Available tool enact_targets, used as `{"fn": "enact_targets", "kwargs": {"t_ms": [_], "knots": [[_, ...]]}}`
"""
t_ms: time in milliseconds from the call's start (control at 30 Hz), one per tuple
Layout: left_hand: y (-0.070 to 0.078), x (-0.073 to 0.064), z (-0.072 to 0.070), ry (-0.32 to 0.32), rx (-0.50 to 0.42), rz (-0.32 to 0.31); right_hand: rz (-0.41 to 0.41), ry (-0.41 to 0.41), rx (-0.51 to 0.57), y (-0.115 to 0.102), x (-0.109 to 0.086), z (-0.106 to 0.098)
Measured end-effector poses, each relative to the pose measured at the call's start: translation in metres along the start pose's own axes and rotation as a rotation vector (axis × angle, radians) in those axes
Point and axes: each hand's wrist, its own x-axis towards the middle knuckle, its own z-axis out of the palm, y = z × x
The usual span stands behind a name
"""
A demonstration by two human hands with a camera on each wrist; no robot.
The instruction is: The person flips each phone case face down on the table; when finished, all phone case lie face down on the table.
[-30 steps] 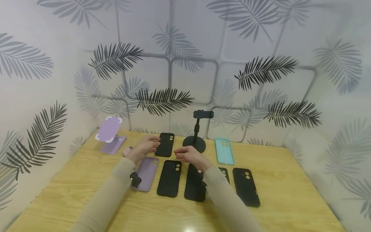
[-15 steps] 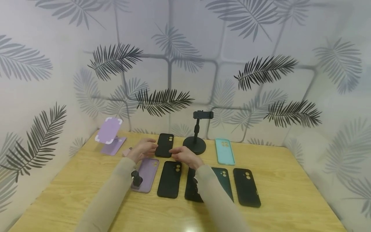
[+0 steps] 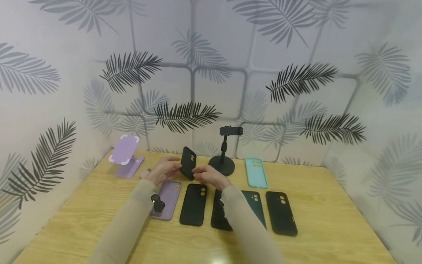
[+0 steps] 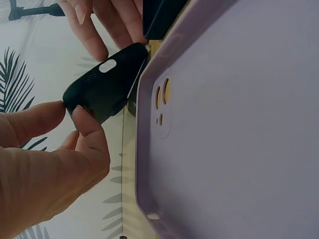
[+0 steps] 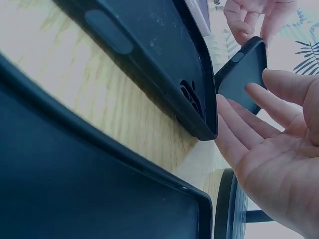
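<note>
A black phone case (image 3: 188,163) is tilted up on one edge at the back of the table. My left hand (image 3: 163,171) pinches a corner of it between thumb and index finger, plainest in the left wrist view. At its lower right side is my right hand (image 3: 211,176), with extended fingers (image 5: 269,107) touching the case and the thumb by its edge. In front of my left hand lies a purple phone case (image 3: 172,198), partly covered by the left wrist camera. Beside it another black case (image 3: 193,205) lies flat.
Under my right forearm a black case (image 3: 217,211) is partly hidden. Farther right lie a dark green case (image 3: 254,205), a black case (image 3: 281,212) and a turquoise case (image 3: 256,174). A black phone stand (image 3: 223,165) and a purple phone stand (image 3: 124,149) stand near the wall.
The back black phone case, flat on the table before, is now tilted up in my left hand's pinch. My right hand has moved left to its edge.
</note>
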Motion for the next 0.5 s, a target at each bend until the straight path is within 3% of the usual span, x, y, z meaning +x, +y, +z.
{"fn": "enact_targets", "kwargs": {"t_ms": [200, 400, 500], "knots": [[0.000, 0.002, 0.003, -0.027, -0.055, 0.002, 0.010, -0.027, 0.023, -0.005, 0.003, -0.001], [-0.001, 0.002, 0.010, -0.093, -0.163, 0.017, 0.039, -0.011, 0.095, -0.006, 0.008, 0.002], [-0.001, 0.001, 0.013, -0.105, -0.161, 0.028, 0.034, 0.012, 0.118, -0.006, 0.010, 0.005]]}}
